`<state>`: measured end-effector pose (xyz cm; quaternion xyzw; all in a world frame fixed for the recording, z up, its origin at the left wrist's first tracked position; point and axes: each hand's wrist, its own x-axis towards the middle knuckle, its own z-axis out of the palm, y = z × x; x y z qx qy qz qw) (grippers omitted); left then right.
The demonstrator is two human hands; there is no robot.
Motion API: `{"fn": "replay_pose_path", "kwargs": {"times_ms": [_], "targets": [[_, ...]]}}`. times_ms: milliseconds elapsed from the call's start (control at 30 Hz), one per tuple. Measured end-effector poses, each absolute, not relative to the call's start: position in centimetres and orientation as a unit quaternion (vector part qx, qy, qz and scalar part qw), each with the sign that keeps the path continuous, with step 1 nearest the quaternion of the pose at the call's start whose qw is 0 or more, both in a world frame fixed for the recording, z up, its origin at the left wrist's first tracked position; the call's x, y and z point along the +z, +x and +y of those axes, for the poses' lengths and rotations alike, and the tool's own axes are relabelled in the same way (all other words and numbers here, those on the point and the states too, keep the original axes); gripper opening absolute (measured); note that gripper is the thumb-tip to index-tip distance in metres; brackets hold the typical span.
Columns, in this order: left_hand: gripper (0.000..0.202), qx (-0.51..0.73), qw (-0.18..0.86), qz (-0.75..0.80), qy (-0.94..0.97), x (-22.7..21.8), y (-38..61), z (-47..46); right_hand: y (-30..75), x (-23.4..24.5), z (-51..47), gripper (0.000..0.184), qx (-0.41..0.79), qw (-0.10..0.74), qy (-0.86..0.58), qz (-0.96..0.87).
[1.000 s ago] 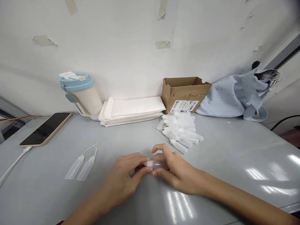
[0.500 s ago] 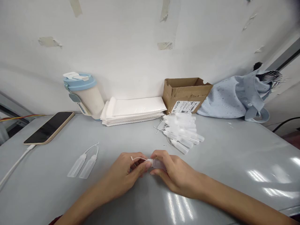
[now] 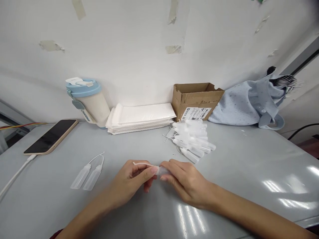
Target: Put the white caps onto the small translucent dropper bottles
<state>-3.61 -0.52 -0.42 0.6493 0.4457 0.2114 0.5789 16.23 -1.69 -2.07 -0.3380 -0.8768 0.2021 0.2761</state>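
Both of my hands meet low over the middle of the grey table (image 3: 239, 172). My right hand (image 3: 185, 182) is closed around a small clear plastic squeeze bottle (image 3: 163, 170), most of which it hides. My left hand (image 3: 132, 182) pinches the bottle's white tip and thin tethered cap strand (image 3: 142, 164), which sticks out to the left. A pile of the same small bottles (image 3: 193, 141) lies just beyond my right hand. Two more bottles (image 3: 86, 172) lie side by side to the left.
A phone (image 3: 51, 136) on a white cable lies at the far left. Along the wall stand a blue-lidded tumbler (image 3: 87, 101), a stack of white padded envelopes (image 3: 141, 118), an open cardboard box (image 3: 196, 99) and a light blue cloth bag (image 3: 251, 103).
The white strand has come out to the left from between my hands. My left fingers have shifted on the bottle's tip, and more of the bottle is now covered by my right hand.
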Motion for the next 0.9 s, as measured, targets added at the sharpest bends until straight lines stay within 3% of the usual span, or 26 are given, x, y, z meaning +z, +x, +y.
{"fn": "replay_pose_path", "kwargs": {"times_ms": [433, 633, 700, 767, 900], "targets": [[0.027, 0.21, 0.411, 0.427, 0.777, -0.8, -3.6, -1.5, 16.6, -0.9, -0.6, 0.044, 0.67, 0.237, -0.382, -0.591], [0.015, 0.265, 0.26, 0.339, 0.864, -1.5, -3.9, -1.5, 16.5, -1.2, -0.2, 0.039, 0.781, 0.187, -0.361, -0.474], [0.012, 0.24, 0.242, 0.326, 0.882, -1.4, -4.0, -1.4, 16.5, -0.8, -0.4, 0.04, 0.749, 0.17, -0.382, -0.514], [0.009, 0.223, 0.243, 0.333, 0.884, -1.1, -4.3, -1.2, 16.8, -0.2, -0.5, 0.04, 0.642, 0.189, -0.404, -0.623], [0.019, 0.25, 0.225, 0.406, 0.85, -0.7, -5.0, 0.0, 18.6, 0.7, 0.5, 0.023, 0.246, 0.311, -0.433, -0.81]]}}
